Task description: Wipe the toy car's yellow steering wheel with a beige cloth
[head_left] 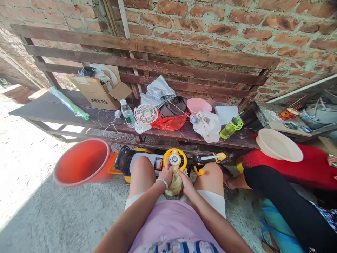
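A yellow and black ride-on toy car (pixel 147 161) lies across my knees, its yellow steering wheel (pixel 174 160) facing up. My left hand (pixel 166 174), a bead bracelet on its wrist, rests closed against the wheel's lower left rim. My right hand (pixel 185 182) sits just right of it. Both hands press on a crumpled yellowish cloth (pixel 174 186) bunched between them, right under the wheel.
A dark wooden bench (pixel 65 112) against the brick wall holds a cardboard box (pixel 98 92), water bottle (pixel 127 114), small white fan (pixel 145 116), pink bowl (pixel 198 105) and green bottle (pixel 231 127). An orange bucket (pixel 84 161) stands left. Another person's black-clad leg (pixel 284 203) lies right.
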`<state>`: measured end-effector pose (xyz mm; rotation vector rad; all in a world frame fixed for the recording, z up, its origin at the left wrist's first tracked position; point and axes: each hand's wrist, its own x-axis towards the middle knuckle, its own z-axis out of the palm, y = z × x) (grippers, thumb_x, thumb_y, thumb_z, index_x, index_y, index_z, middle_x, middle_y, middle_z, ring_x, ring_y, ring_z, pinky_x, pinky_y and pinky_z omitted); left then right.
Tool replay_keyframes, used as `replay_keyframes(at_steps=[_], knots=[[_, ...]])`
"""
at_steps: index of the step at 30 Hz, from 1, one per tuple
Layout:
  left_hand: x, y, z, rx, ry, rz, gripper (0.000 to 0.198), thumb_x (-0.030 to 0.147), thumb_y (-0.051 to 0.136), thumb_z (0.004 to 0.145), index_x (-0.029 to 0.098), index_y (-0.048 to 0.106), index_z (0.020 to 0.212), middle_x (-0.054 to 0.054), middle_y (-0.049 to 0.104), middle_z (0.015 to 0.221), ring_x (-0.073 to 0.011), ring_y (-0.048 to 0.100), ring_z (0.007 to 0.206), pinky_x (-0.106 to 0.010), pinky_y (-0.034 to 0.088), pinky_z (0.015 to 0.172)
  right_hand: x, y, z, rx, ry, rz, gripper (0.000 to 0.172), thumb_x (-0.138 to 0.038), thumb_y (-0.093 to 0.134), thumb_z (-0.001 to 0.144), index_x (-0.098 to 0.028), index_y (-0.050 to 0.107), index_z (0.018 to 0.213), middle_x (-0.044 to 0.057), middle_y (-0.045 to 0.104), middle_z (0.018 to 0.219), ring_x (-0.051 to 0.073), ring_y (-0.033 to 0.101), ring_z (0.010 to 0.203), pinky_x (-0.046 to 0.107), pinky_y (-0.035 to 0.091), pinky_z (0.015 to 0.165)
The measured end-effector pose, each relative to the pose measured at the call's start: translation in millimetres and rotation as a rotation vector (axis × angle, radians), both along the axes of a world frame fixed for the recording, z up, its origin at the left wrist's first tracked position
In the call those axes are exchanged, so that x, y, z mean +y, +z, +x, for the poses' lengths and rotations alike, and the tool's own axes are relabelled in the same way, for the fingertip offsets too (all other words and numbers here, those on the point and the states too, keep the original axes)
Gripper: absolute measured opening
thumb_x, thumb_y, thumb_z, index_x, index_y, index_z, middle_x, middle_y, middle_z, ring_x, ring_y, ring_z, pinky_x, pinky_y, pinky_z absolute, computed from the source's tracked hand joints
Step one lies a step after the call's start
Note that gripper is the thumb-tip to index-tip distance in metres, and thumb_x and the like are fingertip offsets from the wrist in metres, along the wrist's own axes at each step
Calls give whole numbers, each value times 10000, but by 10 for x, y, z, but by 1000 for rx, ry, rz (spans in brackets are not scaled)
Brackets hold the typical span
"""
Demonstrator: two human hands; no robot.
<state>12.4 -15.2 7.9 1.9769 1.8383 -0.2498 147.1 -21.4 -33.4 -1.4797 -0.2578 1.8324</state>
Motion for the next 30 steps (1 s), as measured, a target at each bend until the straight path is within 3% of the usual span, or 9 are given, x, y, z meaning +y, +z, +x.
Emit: replay_keyframes(at_steps=[4,6,13,16,19,23,27,30], knots=[[-47,20,33,-10,-6,-15,508,142,613,836,169,494,1329,-172,120,1703,-289,575,1242,-425,566,957,208,67,160,-38,-132,-33,346,-404,783,722,-202,690,987,51,792,875,250,762,875,349,611,785],[-40,48,23,-4,-6,-17,509,158,620,843,176,485,1334,-176,92,1708,-297,565,1254,-426,569,940,272,116,200,-26,-125,7,324,-419,751,750,-221,669,992,40,791,896,236,761,910,344,611,804],[-3,39,-13,12,-11,-41,544,170,604,836,183,477,1365,-160,84,1714,-311,548,1265,-449,565,949,-35,239,22,139,257,-17,342,-442,740,758,-192,697,987,91,791,945,279,751,994,403,594,866],[9,42,-24,7,-7,-59,579,166,572,836,194,460,1404,-128,67,1723,-316,519,1298,-471,553,981,-155,283,-88,76,315,98,395,-415,808,681,-189,724,994,84,794,962,286,743,1002,404,570,915],[19,85,-38,2,-28,-89,660,169,626,790,191,444,1425,-129,10,1727,-329,507,1311,-484,546,992,-135,375,-82,-136,391,239,373,-401,810,676,-192,747,979,86,794,1006,297,725,1021,392,551,925],[12,130,-39,-12,-33,-86,654,180,667,797,177,441,1411,-160,-25,1721,-333,517,1303,-464,542,986,5,554,69,-646,636,435,322,-396,781,730,-209,757,992,94,780,1011,307,705,1016,363,524,896],[-9,102,-26,-18,-10,-55,612,120,674,783,167,467,1356,-173,-12,1716,-322,527,1288,-443,545,972,156,675,219,-1061,688,580,396,-453,625,902,-205,701,1201,126,711,1162,282,678,1085,327,489,927],[-14,50,-24,-39,-7,-56,610,131,701,772,181,476,1336,-158,-19,1718,-324,524,1288,-444,552,958,225,703,256,-1274,902,556,446,-406,558,953,-206,620,1346,155,648,1223,285,687,1039,345,487,886]])
